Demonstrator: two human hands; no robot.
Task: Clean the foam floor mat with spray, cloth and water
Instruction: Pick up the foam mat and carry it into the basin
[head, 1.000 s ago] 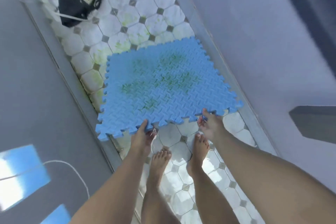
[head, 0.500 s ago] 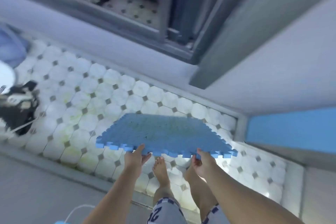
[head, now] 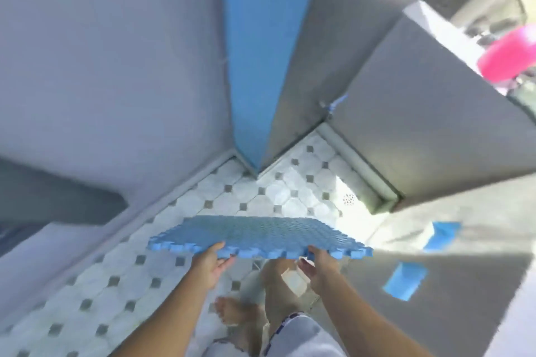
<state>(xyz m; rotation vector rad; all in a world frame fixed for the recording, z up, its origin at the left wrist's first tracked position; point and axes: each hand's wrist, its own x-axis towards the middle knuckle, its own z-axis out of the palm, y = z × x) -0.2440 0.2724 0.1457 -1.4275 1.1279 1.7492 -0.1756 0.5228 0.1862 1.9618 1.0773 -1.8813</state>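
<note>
The blue foam floor mat [head: 255, 233], with puzzle-tooth edges and a ridged top, hangs roughly level above the tiled floor, seen almost edge-on. My left hand [head: 210, 262] grips its near edge left of centre, thumb on top. My right hand [head: 319, 265] grips the same edge further right. My bare feet show below the mat. No spray, cloth or water is in view.
White octagon floor tiles [head: 116, 278] run through a narrow passage between grey walls. A blue upright panel [head: 255, 52] meets the far corner. A floor drain [head: 348, 199] lies in a sunlit patch on the right. A pink object [head: 506, 55] sits at the upper right.
The mat has been lifted from the floor and carried along as I turned. The view has swung from the black object by the window to a corner with a blue panel and a drain.
</note>
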